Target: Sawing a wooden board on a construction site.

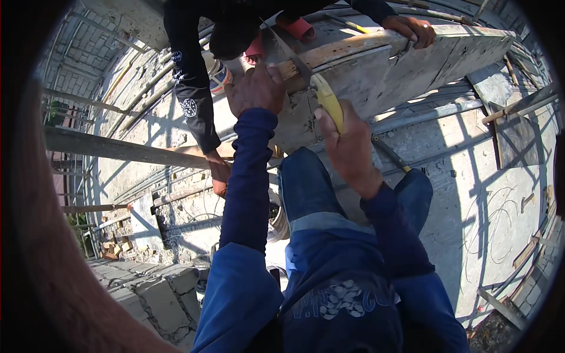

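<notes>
Gripping the saw [307, 73] by its yellow handle [329, 104] in the right hand [351, 146], with the blade [301, 65] across the board [350, 46] near its left end; clamping that end with the left hand [257, 93], just beside the blade!

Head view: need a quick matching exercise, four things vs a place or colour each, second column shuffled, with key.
Things:
1. Saw handle
2. Left hand
3. Right hand
4. Co-worker's footwear

Places and colours:
A. Wrapped around the saw handle
B. Pink
C. At the panel's wooden edge, left of the saw handle
D. Yellow

Pairs: 1-D, 2-C, 3-A, 4-B
</notes>
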`<act>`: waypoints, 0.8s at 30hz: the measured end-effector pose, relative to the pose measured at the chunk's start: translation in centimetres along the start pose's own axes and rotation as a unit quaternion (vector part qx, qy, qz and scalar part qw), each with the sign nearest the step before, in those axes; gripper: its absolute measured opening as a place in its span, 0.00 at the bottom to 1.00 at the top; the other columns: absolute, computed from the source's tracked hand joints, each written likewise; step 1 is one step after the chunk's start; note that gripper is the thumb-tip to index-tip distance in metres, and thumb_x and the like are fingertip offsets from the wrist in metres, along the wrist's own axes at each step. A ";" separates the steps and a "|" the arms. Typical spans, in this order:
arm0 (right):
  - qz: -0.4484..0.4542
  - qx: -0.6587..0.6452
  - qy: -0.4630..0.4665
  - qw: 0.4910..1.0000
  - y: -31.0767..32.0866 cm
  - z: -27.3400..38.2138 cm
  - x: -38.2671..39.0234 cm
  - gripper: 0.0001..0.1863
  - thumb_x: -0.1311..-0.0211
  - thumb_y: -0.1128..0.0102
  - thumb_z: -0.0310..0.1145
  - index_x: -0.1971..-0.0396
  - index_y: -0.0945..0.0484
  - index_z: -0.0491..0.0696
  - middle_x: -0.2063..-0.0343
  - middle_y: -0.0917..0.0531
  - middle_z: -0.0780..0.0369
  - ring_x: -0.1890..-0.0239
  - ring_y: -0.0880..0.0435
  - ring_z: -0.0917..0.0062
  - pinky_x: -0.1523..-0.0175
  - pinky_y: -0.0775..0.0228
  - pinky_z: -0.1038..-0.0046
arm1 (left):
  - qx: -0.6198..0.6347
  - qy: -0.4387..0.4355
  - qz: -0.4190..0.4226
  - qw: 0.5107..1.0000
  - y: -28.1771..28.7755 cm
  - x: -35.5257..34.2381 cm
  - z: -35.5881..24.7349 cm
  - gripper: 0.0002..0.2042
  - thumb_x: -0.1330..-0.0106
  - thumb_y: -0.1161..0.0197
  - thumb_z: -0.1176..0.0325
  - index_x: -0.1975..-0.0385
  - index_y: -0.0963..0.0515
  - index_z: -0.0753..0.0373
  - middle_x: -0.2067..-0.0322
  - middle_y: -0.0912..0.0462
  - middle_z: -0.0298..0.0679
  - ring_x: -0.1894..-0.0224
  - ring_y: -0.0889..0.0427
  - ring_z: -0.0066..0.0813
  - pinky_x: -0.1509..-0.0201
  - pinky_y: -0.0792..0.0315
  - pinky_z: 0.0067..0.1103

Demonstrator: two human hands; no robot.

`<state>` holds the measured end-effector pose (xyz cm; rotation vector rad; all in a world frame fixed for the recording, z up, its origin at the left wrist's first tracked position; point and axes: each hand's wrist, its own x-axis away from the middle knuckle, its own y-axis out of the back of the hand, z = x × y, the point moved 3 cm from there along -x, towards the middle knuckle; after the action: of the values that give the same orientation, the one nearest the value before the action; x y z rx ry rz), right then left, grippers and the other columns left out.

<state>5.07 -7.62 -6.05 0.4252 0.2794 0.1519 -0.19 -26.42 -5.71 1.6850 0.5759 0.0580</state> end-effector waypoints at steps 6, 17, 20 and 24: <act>0.005 0.001 -0.035 0.999 -0.4 0.9 1.9 0.16 0.36 0.44 0.39 0.60 0.29 0.41 0.83 0.25 0.54 0.80 0.21 0.68 0.75 0.33 0.69 | -0.018 0.026 0.009 0.999 -0.1 -0.4 0.9 0.21 0.34 0.61 0.51 0.60 0.22 0.57 0.60 0.18 0.48 0.54 0.21 0.46 0.48 0.36 0.42; -0.053 0.031 0.052 0.997 -2.2 0.2 -4.8 0.14 0.38 0.43 0.39 0.68 0.29 0.42 0.82 0.24 0.51 0.78 0.23 0.54 0.74 0.33 0.65 | -0.008 0.004 0.021 1.000 -0.2 -1.1 -0.7 0.21 0.33 0.60 0.52 0.60 0.22 0.57 0.60 0.19 0.48 0.54 0.22 0.49 0.48 0.36 0.45; -0.030 0.030 0.024 0.999 -2.1 0.7 -2.0 0.13 0.38 0.42 0.38 0.66 0.29 0.42 0.81 0.24 0.50 0.76 0.22 0.52 0.74 0.33 0.65 | -0.006 0.012 0.033 0.999 -0.7 -1.3 1.1 0.21 0.33 0.61 0.51 0.60 0.23 0.57 0.60 0.19 0.47 0.54 0.22 0.48 0.49 0.35 0.45; 0.011 0.011 -0.058 0.998 3.7 0.0 10.7 0.17 0.41 0.38 0.32 0.55 0.29 0.41 0.77 0.19 0.53 0.75 0.15 0.62 0.72 0.25 0.69 | -0.001 0.031 0.023 0.999 0.1 -1.2 1.4 0.21 0.33 0.62 0.51 0.61 0.23 0.57 0.60 0.18 0.46 0.55 0.21 0.47 0.49 0.35 0.44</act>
<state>14.91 -2.16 -6.98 0.4568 0.1625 0.1450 -0.71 -28.22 -5.53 1.6997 0.5827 0.1444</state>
